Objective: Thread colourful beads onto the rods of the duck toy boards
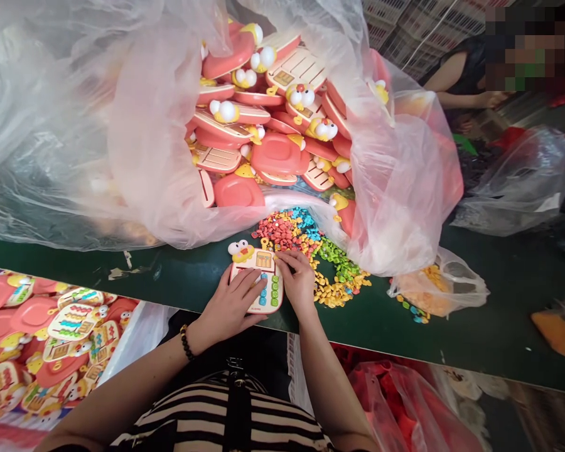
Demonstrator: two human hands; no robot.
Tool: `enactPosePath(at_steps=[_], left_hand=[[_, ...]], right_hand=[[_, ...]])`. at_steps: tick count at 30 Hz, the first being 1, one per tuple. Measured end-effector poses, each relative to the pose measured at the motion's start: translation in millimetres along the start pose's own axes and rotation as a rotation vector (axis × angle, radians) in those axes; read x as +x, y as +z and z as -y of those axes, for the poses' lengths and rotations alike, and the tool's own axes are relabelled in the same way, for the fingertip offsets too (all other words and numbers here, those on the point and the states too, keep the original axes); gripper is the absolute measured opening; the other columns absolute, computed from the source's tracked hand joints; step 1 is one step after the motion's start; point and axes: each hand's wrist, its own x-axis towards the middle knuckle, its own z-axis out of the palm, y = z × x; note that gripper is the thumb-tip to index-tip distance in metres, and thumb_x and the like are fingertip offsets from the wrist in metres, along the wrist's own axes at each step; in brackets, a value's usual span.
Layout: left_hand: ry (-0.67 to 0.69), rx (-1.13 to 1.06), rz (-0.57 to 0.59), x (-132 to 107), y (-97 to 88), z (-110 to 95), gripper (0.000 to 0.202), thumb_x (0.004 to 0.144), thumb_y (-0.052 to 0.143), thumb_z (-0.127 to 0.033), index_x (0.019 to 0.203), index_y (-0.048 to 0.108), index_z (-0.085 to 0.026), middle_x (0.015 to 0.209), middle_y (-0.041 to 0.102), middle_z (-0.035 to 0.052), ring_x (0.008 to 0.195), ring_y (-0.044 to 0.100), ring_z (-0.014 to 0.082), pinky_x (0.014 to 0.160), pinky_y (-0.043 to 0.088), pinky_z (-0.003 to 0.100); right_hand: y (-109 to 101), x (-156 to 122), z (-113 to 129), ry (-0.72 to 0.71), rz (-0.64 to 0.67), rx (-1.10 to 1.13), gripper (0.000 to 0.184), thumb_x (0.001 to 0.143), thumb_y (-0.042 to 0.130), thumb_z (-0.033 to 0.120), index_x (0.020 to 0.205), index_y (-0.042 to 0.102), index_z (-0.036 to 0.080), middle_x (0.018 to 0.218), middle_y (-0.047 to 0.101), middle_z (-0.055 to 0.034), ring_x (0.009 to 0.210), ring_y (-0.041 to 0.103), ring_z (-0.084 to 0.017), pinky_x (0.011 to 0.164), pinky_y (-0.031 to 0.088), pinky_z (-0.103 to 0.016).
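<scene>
A pink toy board (258,282) with a yellow bird head and coloured beads lies on the green table (452,314) near its front edge. My left hand (230,304) rests flat on the board's left side, fingers spread. My right hand (299,276) sits at the board's upper right with fingertips pinched together on its top row; what they pinch is too small to name. Just beyond the hands lies a heap of small red, blue, green and yellow beads (311,251).
A large clear plastic bag (136,144) full of pink toy boards (263,125) fills the back of the table. A bin of finished boards (51,339) sits low left. Smaller bags (433,289) lie to the right. Another person (466,81) works at the far right.
</scene>
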Motion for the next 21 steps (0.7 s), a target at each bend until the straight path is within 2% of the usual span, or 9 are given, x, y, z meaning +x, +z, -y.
enactPosePath(at_steps=[13, 17, 21], left_hand=[[-0.008, -0.014, 0.024, 2.3, -1.4, 0.4, 0.054, 0.088, 0.055, -0.05, 0.131, 0.053, -0.018, 0.136, 0.054, 0.0144, 0.125, 0.048, 0.0293, 0.111, 0.026, 0.051], [-0.007, -0.016, 0.035, 3.1, -1.5, 0.4, 0.054, 0.088, 0.053, -0.05, 0.132, 0.052, -0.017, 0.136, 0.054, 0.0146, 0.125, 0.047, 0.0292, 0.112, 0.025, 0.052], [0.001, -0.009, 0.041, 3.6, -1.8, 0.5, 0.054, 0.089, 0.052, -0.051, 0.131, 0.052, -0.017, 0.136, 0.054, 0.0148, 0.125, 0.047, 0.0296, 0.112, 0.024, 0.054]], right_hand=[[1.9, -1.1, -4.7, -0.003, 0.024, 0.035, 0.021, 0.09, 0.057, 0.029, 0.099, 0.075, 0.027, 0.096, 0.068, -0.006, 0.092, 0.063, -0.021, 0.083, 0.052, -0.038], [-1.9, -2.2, -4.6, -0.085, 0.076, -0.103, 0.025, 0.093, 0.052, 0.03, 0.105, 0.073, 0.025, 0.098, 0.068, -0.0073, 0.093, 0.063, -0.021, 0.085, 0.052, -0.04], [-13.6, -3.6, -0.7, -0.225, 0.216, -0.35, 0.035, 0.096, 0.044, 0.027, 0.124, 0.063, 0.023, 0.113, 0.066, -0.0106, 0.105, 0.059, -0.025, 0.092, 0.049, -0.044]])
